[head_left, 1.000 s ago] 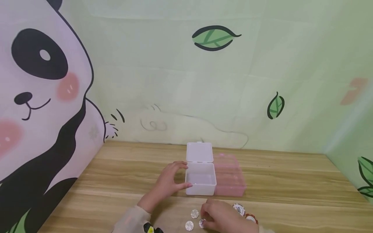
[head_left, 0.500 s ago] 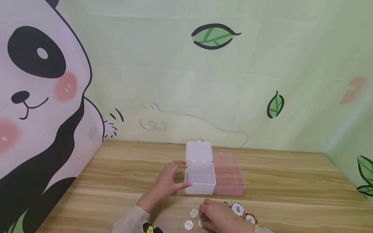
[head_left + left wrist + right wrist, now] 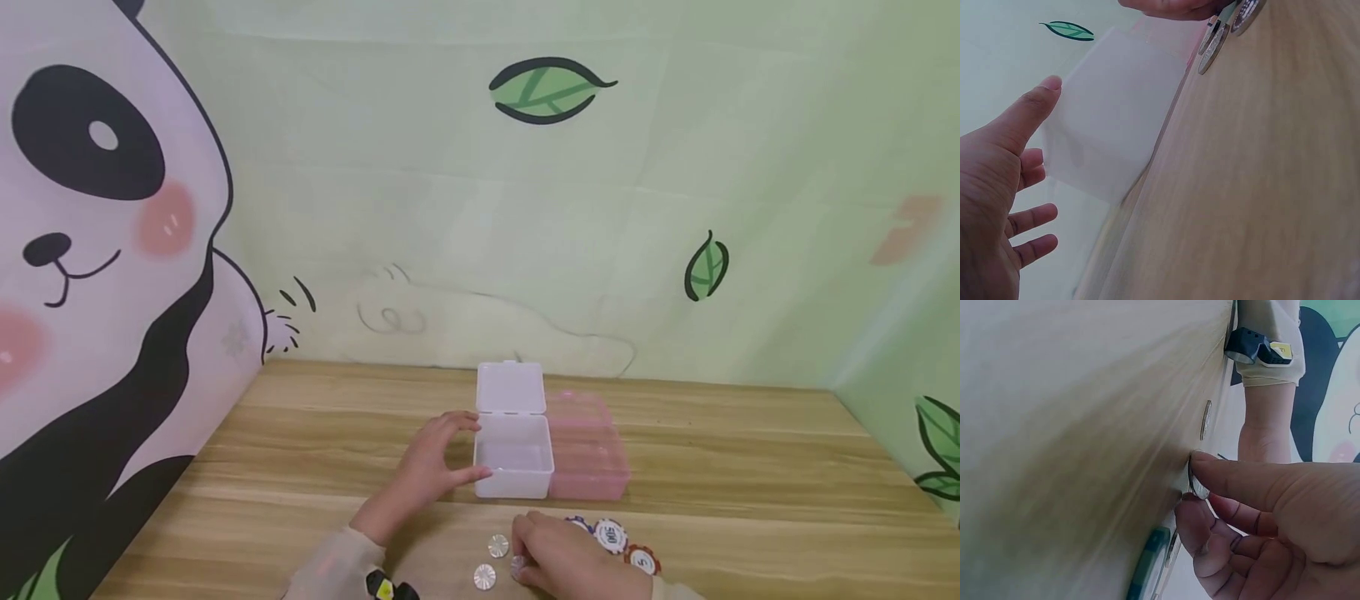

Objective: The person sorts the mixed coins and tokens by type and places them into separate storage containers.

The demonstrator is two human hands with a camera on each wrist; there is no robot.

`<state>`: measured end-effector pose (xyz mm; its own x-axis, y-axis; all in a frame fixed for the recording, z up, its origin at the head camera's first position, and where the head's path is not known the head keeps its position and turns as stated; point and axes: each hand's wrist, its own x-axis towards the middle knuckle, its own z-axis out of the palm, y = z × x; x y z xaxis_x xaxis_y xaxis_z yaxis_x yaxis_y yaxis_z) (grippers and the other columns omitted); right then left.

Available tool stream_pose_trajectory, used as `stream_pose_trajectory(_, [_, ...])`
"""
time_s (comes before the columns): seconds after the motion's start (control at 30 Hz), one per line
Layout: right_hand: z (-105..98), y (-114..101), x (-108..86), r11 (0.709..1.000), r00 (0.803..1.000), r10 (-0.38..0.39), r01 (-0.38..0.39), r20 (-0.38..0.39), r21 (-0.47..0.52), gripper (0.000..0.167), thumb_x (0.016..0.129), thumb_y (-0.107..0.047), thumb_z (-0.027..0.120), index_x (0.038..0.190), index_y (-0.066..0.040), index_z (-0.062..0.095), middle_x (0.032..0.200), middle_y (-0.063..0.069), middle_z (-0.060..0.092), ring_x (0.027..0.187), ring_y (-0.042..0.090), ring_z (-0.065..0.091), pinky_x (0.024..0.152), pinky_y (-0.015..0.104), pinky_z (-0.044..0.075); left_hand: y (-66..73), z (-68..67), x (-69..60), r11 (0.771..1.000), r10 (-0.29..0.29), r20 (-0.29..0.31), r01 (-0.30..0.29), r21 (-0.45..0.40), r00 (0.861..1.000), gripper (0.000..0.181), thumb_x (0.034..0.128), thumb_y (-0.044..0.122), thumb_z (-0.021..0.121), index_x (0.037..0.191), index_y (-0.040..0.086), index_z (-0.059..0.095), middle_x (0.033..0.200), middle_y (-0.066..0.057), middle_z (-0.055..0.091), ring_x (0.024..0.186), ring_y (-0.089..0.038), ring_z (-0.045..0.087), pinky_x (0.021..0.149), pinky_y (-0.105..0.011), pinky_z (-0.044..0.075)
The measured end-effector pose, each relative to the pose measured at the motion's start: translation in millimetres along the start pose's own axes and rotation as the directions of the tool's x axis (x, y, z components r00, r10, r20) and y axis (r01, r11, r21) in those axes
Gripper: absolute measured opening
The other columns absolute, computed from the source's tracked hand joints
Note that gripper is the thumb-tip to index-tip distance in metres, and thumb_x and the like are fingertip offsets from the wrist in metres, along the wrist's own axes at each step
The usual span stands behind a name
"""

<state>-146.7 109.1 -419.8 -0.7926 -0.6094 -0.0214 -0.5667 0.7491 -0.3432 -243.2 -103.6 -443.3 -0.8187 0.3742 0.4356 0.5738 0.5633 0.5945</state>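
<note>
A small white plastic box (image 3: pixel 513 483) stands on the wooden table with its lid (image 3: pixel 511 387) flipped back. My left hand (image 3: pixel 431 462) grips the box's left side, thumb at the front rim and fingertips at the back; some fingers hang off it in the left wrist view. My right hand (image 3: pixel 566 554) is low over the table before the box. Its thumb and fingertips pinch a silver coin (image 3: pixel 1199 484) by the edge, close to the tabletop. Two more silver coins lie flat to the left, one farther coin (image 3: pixel 498 546) and one nearer coin (image 3: pixel 484 577).
A translucent pink box (image 3: pixel 588 450) stands right against the white one. Beyond my right hand lie poker chips: a blue chip (image 3: pixel 580 523), a white 500 chip (image 3: pixel 611 536) and a red chip (image 3: pixel 642 561). A green-edged chip (image 3: pixel 1147 569) shows in the right wrist view.
My right hand has shifted slightly left and its fingers have closed on the coin, uncovering more of the blue chip. The left hand stays at the box. The head view has turned slightly.
</note>
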Motion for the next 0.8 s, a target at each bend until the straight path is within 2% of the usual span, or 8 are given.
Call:
stream_pose_trajectory(0.23, [-2,2,0.3,0.999,1.000,0.004,-0.003,-0.029,0.033,0.019,0.082,-0.020,0.074,0.078,-0.018,0.055,0.069,-0.014,0.053,0.061,-0.003,0.043,0.057,0.018,0.041,0.4,0.0,2.3,1.000,-0.003,0.001,0.003,0.009,1.000,0.056,0.0709,0.032,0.083,0.117,0.011,0.060,0.135,-0.006,0.058,0.129,-0.029,0.051,0.109,-0.050,0.039])
stream_pose_trajectory(0.47, [-7,5,-0.5,0.991,1.000,-0.017,0.019,-0.013,0.129,0.018,0.084,-0.018,0.072,0.078,-0.018,0.055,0.068,-0.016,0.054,0.062,-0.005,0.042,0.059,0.014,0.041,0.4,0.4,3.5,1.000,-0.014,0.002,0.014,0.004,1.000,0.056,0.0708,0.032,0.083,0.118,0.012,0.060,0.135,-0.005,0.058,0.130,-0.029,0.050,0.109,-0.050,0.039])
stream_pose_trajectory(0.67, [-18,4,-2.8,0.987,0.998,-0.047,0.053,-0.041,0.150,0.016,0.083,-0.016,0.072,0.080,-0.018,0.057,0.069,-0.016,0.056,0.063,-0.007,0.043,0.059,0.013,0.042,1.0,-0.3,2.7,0.999,-0.049,0.019,0.049,-0.005,0.999,0.057,0.0713,0.033,0.082,0.119,0.013,0.060,0.137,-0.005,0.056,0.131,-0.029,0.048,0.111,-0.051,0.036])
stream_pose_trajectory(0.8, [-28,5,-1.3,0.983,0.998,-0.039,0.047,-0.052,0.177,0.017,0.084,-0.015,0.072,0.080,-0.018,0.056,0.070,-0.015,0.056,0.064,-0.007,0.044,0.060,0.013,0.041,1.9,-1.0,1.7,0.999,-0.041,0.017,0.041,-0.012,0.999,0.057,0.0710,0.033,0.083,0.119,0.012,0.060,0.137,-0.007,0.057,0.131,-0.030,0.049,0.111,-0.051,0.037])
